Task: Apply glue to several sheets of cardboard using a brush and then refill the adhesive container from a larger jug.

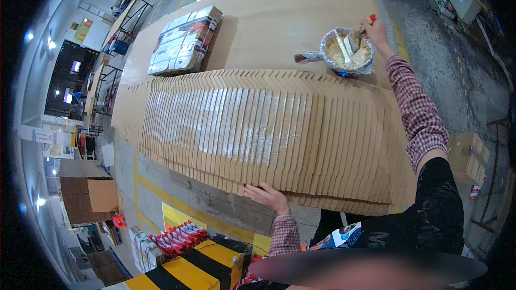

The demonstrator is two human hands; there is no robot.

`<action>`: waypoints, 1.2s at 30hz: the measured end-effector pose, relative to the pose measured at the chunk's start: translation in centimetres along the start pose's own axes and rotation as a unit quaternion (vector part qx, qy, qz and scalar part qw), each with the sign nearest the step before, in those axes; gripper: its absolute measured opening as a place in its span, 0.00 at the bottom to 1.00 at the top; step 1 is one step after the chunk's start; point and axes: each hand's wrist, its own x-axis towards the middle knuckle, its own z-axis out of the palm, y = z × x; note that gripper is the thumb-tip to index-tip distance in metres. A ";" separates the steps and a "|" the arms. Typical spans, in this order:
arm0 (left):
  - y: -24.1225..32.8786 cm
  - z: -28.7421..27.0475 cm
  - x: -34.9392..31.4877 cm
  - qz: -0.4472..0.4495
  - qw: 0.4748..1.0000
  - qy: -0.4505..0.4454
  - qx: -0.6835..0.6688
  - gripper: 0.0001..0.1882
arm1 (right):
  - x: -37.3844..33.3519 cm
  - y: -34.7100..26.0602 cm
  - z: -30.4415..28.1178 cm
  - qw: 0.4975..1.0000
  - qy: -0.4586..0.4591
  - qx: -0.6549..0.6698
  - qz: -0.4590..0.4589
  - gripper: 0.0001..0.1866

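A long fan of overlapping brown cardboard pieces point(344, 139) lies across the table in front of me. Wet, shiny paste covers the exposed strips on its left and middle part; those on the right look dry. My left hand point(269, 197) lies against the near edge of the fan, fingers stretched out. At the far right, my right hand point(378, 33) grips a brush point(355, 38) with a red-ended handle. Its head dips into a plastic-lined pan point(370, 64) of cream-coloured paste, which has a white bar across its top. The pan's wrapped handle points left.
A strapped, plastic-wrapped bundle point(183, 40) stands behind the fan at the far left of the cardboard-covered table point(290, 5). Below the near edge are a yellow-and-black striped block point(207, 260) and several red-and-white items point(180, 240). A cardboard box point(467, 156) sits on the floor at right.
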 end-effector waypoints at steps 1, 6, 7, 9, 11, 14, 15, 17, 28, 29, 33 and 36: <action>0.4 1.0 -0.2 -0.028 0.999 0.024 0.020 0.32 | 0.0 -0.6 -0.5 1.000 0.000 -0.002 -0.005 0.20; -0.2 2.0 -0.5 -0.001 0.995 0.083 0.053 0.31 | -2.3 -3.5 -0.7 0.983 -0.009 0.163 0.088 0.16; -0.5 1.9 -0.6 0.018 0.994 0.091 0.061 0.31 | -2.6 -3.6 -0.2 0.983 -0.021 0.162 0.089 0.16; -0.1 1.9 -0.7 0.012 0.994 0.097 0.053 0.31 | -2.1 -2.0 -0.3 0.982 -0.026 0.173 0.075 0.19; 1.0 2.4 -0.7 0.018 0.995 0.098 0.028 0.31 | 0.5 2.2 -1.2 0.995 -0.001 0.093 0.034 0.19; 0.7 3.7 -0.1 0.025 0.992 0.119 0.026 0.31 | 2.1 4.9 -1.7 0.999 0.023 -0.025 -0.016 0.21; 1.0 3.8 0.3 0.026 0.990 0.134 0.027 0.31 | 1.6 3.9 -0.9 0.997 0.034 -0.054 -0.031 0.20; 1.9 3.9 0.6 0.025 0.989 0.143 -0.019 0.31 | -0.1 2.8 -0.4 0.995 0.039 -0.081 -0.049 0.20; 2.2 5.7 -0.1 -0.040 0.989 0.123 0.069 0.31 | -25.2 -7.5 5.7 0.869 -0.387 0.307 -0.008 0.08; 2.5 5.9 -0.1 -0.043 0.990 0.121 0.064 0.31 | -26.5 -9.1 6.6 0.867 -0.402 0.293 -0.036 0.08; 4.2 7.4 -0.2 -0.048 0.989 0.120 0.068 0.31 | -28.2 -11.1 11.0 0.874 -0.406 0.239 -0.118 0.10; 4.3 7.6 -0.3 -0.044 0.990 0.110 0.080 0.30 | -28.5 -9.7 11.6 0.884 -0.372 0.150 -0.241 0.10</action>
